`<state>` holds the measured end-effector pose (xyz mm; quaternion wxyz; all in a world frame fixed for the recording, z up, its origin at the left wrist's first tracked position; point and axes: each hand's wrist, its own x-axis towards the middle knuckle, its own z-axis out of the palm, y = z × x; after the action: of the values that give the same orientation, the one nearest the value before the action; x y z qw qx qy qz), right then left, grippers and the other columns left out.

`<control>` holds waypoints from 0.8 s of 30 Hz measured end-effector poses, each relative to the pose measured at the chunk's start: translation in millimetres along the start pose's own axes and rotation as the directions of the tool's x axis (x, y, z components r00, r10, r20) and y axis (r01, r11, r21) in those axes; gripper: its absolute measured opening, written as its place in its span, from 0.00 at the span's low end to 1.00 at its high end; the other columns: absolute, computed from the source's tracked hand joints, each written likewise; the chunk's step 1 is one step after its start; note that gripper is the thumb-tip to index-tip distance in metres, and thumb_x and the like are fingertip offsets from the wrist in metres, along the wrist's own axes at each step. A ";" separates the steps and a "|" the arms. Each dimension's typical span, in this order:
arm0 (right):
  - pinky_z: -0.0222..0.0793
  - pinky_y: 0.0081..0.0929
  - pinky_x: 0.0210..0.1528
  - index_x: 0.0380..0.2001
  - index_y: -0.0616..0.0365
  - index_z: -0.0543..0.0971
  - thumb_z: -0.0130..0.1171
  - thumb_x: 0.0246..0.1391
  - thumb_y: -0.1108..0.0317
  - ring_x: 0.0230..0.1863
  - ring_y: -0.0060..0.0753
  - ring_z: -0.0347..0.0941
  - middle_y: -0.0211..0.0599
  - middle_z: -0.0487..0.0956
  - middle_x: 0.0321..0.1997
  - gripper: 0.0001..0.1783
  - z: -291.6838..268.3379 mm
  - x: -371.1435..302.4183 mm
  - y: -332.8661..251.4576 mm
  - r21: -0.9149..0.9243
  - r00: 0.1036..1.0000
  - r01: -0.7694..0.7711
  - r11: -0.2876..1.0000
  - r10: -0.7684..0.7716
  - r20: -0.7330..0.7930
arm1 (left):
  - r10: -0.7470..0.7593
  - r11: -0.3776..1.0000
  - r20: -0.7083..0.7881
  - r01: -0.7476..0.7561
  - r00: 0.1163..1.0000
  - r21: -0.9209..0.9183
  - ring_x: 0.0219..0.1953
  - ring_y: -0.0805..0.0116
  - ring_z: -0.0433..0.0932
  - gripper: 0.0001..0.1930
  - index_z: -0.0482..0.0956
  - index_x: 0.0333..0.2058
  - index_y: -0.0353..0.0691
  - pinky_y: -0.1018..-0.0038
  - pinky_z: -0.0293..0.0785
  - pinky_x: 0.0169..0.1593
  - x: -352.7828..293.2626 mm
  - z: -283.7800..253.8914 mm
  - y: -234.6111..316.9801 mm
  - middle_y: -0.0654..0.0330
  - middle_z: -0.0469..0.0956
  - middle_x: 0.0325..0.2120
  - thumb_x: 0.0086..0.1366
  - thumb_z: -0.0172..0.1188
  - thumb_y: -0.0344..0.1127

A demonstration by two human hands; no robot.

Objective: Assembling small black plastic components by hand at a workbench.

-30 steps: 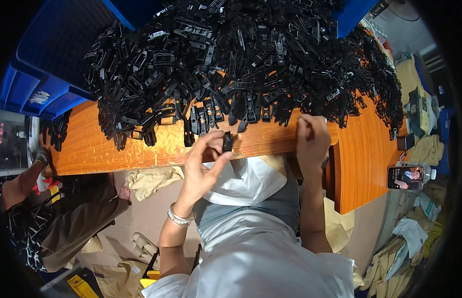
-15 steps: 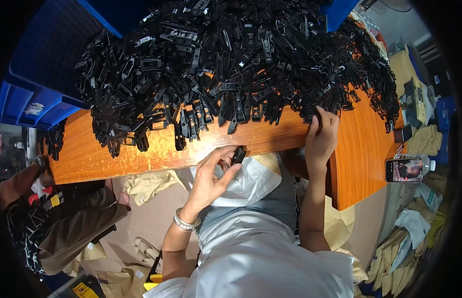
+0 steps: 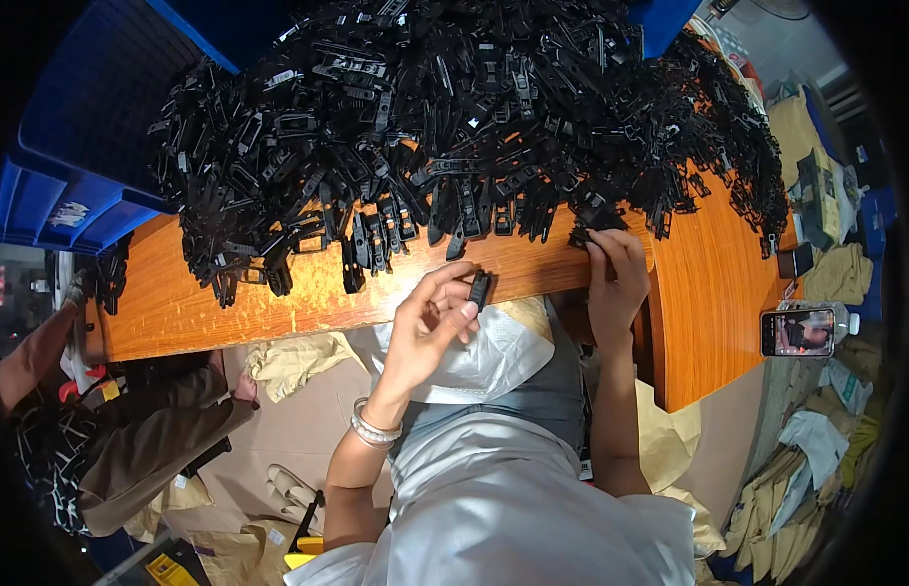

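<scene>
My left hand (image 3: 427, 322), with a pale bracelet at the wrist, is closed on a short black plastic piece (image 3: 480, 287), pinched between thumb and fingers over the table's front edge. To its right, my right hand (image 3: 619, 278) has thumb and fingers together at the front of the pile, gripping a small black plastic part (image 3: 579, 236). A large heap of black plastic parts (image 3: 454, 117), long and narrow with slots in many of them, covers the far side of the orange wooden table (image 3: 713, 313). The fingers partly hide both held pieces.
Blue plastic crates (image 3: 79, 195) stand at the left and behind the heap. A phone (image 3: 797, 332) with a lit screen is at the right edge of the table. A white sack (image 3: 503, 356) lies over my lap. Another person's hand (image 3: 244, 387) shows at the left.
My right hand has moved left and slightly toward me, bringing a black part away from the heap's edge. My left hand has risen slightly and turned its black piece more upright.
</scene>
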<state>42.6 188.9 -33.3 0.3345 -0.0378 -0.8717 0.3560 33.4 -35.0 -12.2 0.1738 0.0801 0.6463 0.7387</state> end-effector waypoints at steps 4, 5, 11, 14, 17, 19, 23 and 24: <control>0.68 0.22 0.37 0.31 0.64 0.77 0.54 0.43 0.84 0.35 0.31 0.71 0.35 0.73 0.34 0.09 -6.1 -2.4 7.8 0.061 0.999 0.045 0.997 -0.047 0.019 | -0.191 0.927 0.111 0.216 0.975 -0.306 0.24 0.73 0.74 0.17 0.65 0.49 0.31 0.82 0.70 0.24 8.6 4.2 -2.2 0.56 0.73 0.30 0.61 0.48 0.27; 0.68 0.22 0.37 0.31 0.64 0.77 0.54 0.43 0.84 0.35 0.31 0.71 0.35 0.73 0.34 0.09 -7.8 -2.3 8.0 0.063 0.999 0.044 0.997 -0.046 0.021 | -0.193 0.927 0.108 0.217 0.975 -0.305 0.24 0.73 0.74 0.17 0.65 0.49 0.31 0.82 0.70 0.24 9.3 6.2 -2.0 0.56 0.73 0.30 0.61 0.48 0.27; 0.68 0.21 0.37 0.30 0.66 0.77 0.53 0.42 0.86 0.35 0.32 0.73 0.39 0.74 0.33 0.10 -16.7 -9.0 9.9 0.103 0.999 0.005 0.995 -0.011 0.052 | -0.269 0.845 0.171 0.317 0.948 -0.430 0.20 0.72 0.74 0.16 0.64 0.48 0.28 0.81 0.71 0.22 12.7 13.1 -3.1 0.49 0.74 0.30 0.64 0.44 0.30; 0.68 0.20 0.32 0.29 0.67 0.77 0.54 0.40 0.87 0.32 0.32 0.73 0.39 0.74 0.32 0.10 -14.6 -10.9 13.2 0.132 1.000 0.027 0.991 -0.025 -0.016 | -0.294 0.791 0.200 0.356 0.934 -0.498 0.22 0.70 0.74 0.15 0.66 0.47 0.30 0.80 0.72 0.21 13.2 13.0 -3.9 0.55 0.73 0.29 0.62 0.48 0.30; 0.68 0.20 0.32 0.29 0.67 0.77 0.54 0.40 0.86 0.32 0.32 0.73 0.40 0.75 0.32 0.09 -8.9 -11.3 12.2 0.097 0.994 0.088 0.991 -0.095 0.060 | -0.299 0.789 0.187 0.353 0.936 -0.502 0.21 0.70 0.74 0.15 0.66 0.46 0.30 0.80 0.72 0.21 14.4 14.1 -5.1 0.54 0.74 0.29 0.63 0.48 0.30; 0.68 0.21 0.36 0.29 0.68 0.77 0.52 0.39 0.87 0.33 0.33 0.72 0.41 0.75 0.31 0.11 -4.2 -8.5 7.8 0.171 0.991 0.120 0.978 -0.128 0.035 | -0.281 0.791 0.192 0.341 0.940 -0.509 0.21 0.70 0.74 0.15 0.66 0.47 0.30 0.80 0.72 0.21 15.2 13.8 -6.8 0.52 0.74 0.29 0.63 0.47 0.31; 0.68 0.22 0.35 0.28 0.68 0.77 0.51 0.40 0.87 0.31 0.33 0.72 0.41 0.75 0.30 0.10 -6.6 -9.5 2.2 0.225 0.999 0.045 0.973 -0.043 -0.012 | -0.308 0.768 0.181 0.357 0.934 -0.532 0.20 0.70 0.74 0.15 0.66 0.46 0.29 0.80 0.72 0.20 14.6 12.9 -6.2 0.51 0.74 0.29 0.63 0.48 0.31; 0.67 0.22 0.34 0.28 0.67 0.77 0.51 0.40 0.87 0.31 0.32 0.72 0.41 0.75 0.30 0.10 -8.1 -11.3 0.3 0.211 0.999 0.033 0.977 -0.029 -0.019 | -0.309 0.744 0.205 0.371 0.929 -0.556 0.20 0.70 0.74 0.15 0.66 0.46 0.28 0.80 0.72 0.20 14.4 12.3 -6.2 0.50 0.75 0.28 0.63 0.48 0.31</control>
<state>56.3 190.5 -35.6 0.3488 0.0088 -0.8269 0.4411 25.3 -17.7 -18.0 0.3536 -0.0597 0.3811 0.8522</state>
